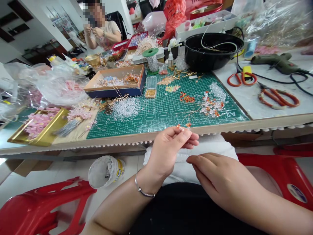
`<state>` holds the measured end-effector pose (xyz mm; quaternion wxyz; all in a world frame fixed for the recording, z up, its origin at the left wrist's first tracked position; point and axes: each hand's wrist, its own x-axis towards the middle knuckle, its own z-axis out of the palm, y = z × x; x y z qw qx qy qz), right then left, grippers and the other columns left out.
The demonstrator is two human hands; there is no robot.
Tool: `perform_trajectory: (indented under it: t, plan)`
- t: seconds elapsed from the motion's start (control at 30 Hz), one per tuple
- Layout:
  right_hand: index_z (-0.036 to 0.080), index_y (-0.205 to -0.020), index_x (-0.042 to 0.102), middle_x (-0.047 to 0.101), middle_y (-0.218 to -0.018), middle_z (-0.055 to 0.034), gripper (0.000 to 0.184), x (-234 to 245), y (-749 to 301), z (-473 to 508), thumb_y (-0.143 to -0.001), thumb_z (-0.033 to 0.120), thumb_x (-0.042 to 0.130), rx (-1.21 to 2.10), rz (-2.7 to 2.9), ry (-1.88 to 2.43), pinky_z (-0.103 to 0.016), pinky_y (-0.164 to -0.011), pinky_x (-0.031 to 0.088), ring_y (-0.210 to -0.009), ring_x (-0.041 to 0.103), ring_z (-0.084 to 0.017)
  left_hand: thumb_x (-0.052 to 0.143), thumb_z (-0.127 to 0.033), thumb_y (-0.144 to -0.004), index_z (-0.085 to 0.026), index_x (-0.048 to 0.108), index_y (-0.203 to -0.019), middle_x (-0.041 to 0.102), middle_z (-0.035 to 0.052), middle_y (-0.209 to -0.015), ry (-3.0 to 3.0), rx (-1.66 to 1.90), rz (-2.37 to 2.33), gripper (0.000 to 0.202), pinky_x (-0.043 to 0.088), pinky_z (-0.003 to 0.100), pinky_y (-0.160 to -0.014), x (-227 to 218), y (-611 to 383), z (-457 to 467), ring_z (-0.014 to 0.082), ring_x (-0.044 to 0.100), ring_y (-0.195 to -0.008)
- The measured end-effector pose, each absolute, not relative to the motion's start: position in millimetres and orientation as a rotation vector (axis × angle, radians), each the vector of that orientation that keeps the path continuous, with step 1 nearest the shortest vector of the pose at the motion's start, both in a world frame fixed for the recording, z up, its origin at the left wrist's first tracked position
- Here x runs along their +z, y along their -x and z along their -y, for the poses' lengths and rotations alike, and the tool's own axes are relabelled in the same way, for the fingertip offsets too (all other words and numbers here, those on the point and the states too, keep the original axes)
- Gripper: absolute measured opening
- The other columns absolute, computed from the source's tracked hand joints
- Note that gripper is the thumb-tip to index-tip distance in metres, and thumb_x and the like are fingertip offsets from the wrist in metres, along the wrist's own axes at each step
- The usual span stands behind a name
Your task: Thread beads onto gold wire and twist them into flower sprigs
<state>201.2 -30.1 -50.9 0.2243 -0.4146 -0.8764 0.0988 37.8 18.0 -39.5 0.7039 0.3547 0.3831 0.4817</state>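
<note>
Near the table's front edge, my left hand [167, 145] pinches a small beaded sprig [188, 125] with orange and clear beads between thumb and fingers. A little lower and to the right is my right hand [217, 173], its thumb and fingers pressed together; anything held in it is too small or hidden to make out. Beyond my hands, on the green cutting mat [161, 114], lie a heap of orange-and-clear beaded sprigs [211, 106] with thin wire stems, a small pile of orange beads [187, 98], and a heap of clear beads [126, 109].
A box of hair ornaments [114, 91], a gold tray of pink flowers [58, 122] and a black basin [202, 57] stand around the mat. Scissors [278, 98] and a glue gun [276, 61] lie right. Another person [107, 32] sits across. Below are a bucket [100, 173] and red stools [49, 202].
</note>
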Motion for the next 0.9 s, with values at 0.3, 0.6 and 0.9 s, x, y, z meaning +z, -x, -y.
perform_trajectory:
  t: [0.3, 0.6, 0.9]
  plan:
    - [0.015, -0.102, 0.069, 0.074, -0.075, -0.0084, 0.035, -63.6, -197.2, 30.1, -0.084, -0.002, 0.044, 0.344, 2.530, 1.056, -0.031, -0.053, 0.042, -0.063, 0.069, -0.024, 0.076, -0.033, -0.086, -0.016, 0.074, -0.077, 0.076, 0.0024, -0.081, -0.709, 1.126, -0.860, 0.019, 0.055, 0.020, -0.067, -33.2, -40.8, -18.0, 0.0110, 0.072, -0.072]
    - [0.016, -0.093, 0.069, 0.066, -0.064, -0.0054, 0.034, -65.2, -198.5, 26.0, -0.083, -0.002, 0.041, 0.364, 2.533, 0.983, -0.031, -0.051, 0.040, -0.053, 0.059, -0.020, 0.076, -0.030, -0.085, -0.015, 0.073, -0.078, 0.076, 0.0032, -0.082, -0.646, 1.195, -0.820, 0.017, 0.056, 0.021, -0.068, -31.0, -42.7, -25.2, 0.0117, 0.072, -0.073]
    - [0.023, -0.118, 0.064, 0.076, -0.107, -0.0071, 0.025, -48.0, -220.5, 32.6, -0.101, 0.017, 0.047, 0.513, 2.332, 1.059, -0.031, -0.078, 0.059, -0.091, 0.075, -0.020, 0.080, -0.030, -0.081, -0.014, 0.074, -0.082, 0.077, 0.0061, -0.090, -0.599, 1.069, -0.775, 0.018, 0.055, 0.025, -0.076, -25.1, -27.4, -34.5, 0.0161, 0.073, -0.085]
